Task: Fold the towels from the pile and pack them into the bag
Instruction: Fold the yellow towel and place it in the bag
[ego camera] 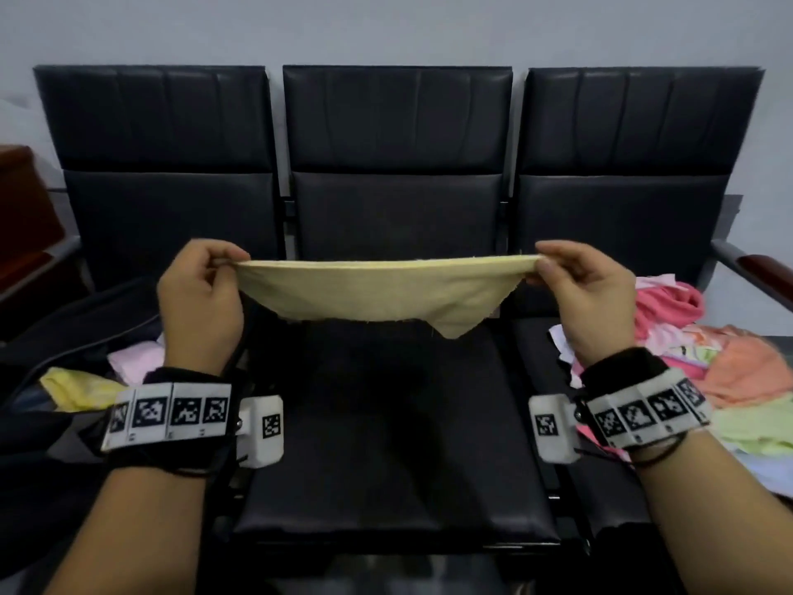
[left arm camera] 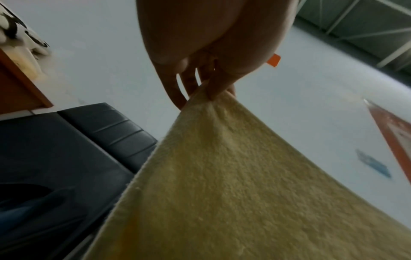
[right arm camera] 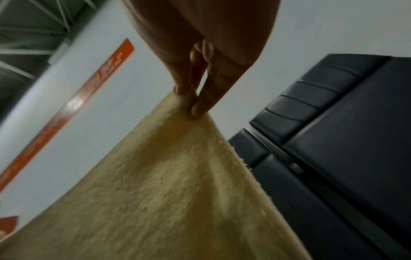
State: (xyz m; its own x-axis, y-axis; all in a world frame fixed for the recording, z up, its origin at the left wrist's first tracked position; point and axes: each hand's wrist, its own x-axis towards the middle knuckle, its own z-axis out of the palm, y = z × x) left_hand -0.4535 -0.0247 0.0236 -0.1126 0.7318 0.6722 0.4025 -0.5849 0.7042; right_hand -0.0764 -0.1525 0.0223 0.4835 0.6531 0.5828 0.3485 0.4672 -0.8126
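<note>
Above the black padded bench seat [ego camera: 386, 423], the left hand [ego camera: 199, 302] and right hand [ego camera: 588, 298] pinch the top corners of the pale yellow terry towel [ego camera: 364, 294], which looks light and limp, so corners seem the best hold.

A pale yellow towel [ego camera: 377, 294] hangs stretched above the middle seat [ego camera: 386, 423], its top edge taut and level, its lower edge sagging to a point on the right. The pile of towels [ego camera: 703, 367], pink, orange and light green, lies crumpled on the seat to the right of it. The dark bag [ego camera: 64, 337] sits open to the left, with pink and yellow folded towels [ego camera: 103, 371] inside.
</note>
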